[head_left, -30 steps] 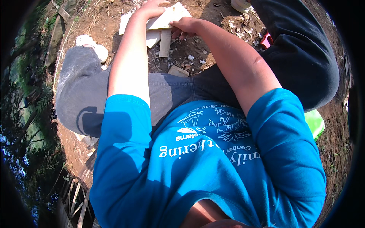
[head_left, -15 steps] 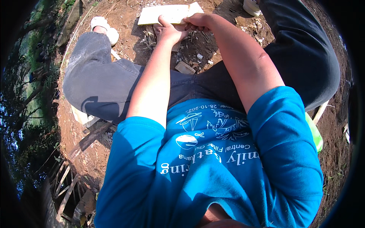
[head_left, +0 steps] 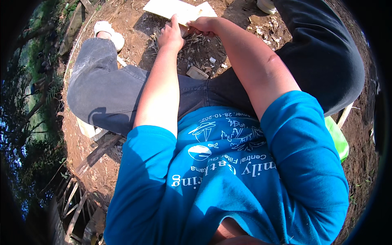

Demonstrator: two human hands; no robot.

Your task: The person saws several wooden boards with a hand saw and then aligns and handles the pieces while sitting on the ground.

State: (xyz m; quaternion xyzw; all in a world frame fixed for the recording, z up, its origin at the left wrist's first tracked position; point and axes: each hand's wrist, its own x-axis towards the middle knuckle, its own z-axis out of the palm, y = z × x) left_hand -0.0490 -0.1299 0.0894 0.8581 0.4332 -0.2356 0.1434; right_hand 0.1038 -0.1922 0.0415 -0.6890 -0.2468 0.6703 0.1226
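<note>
Dirt ground [head_left: 139,24] | both hands [head_left: 188,32] touching pale wooden board [head_left: 171,8]

Pale cream board [head_left: 171,8] on reddish-brown dirt [head_left: 139,28]; bright blue shirt [head_left: 228,179] with white print, grey trousers [head_left: 106,98], white shoe [head_left: 108,34], lime-green bag [head_left: 338,139].

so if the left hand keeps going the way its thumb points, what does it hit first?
The pale board, it seems. The left hand points up the picture, its thumb tip already at the board's near edge; the right hand lies beside it, not in that line. Depth is hard to judge here.
</note>
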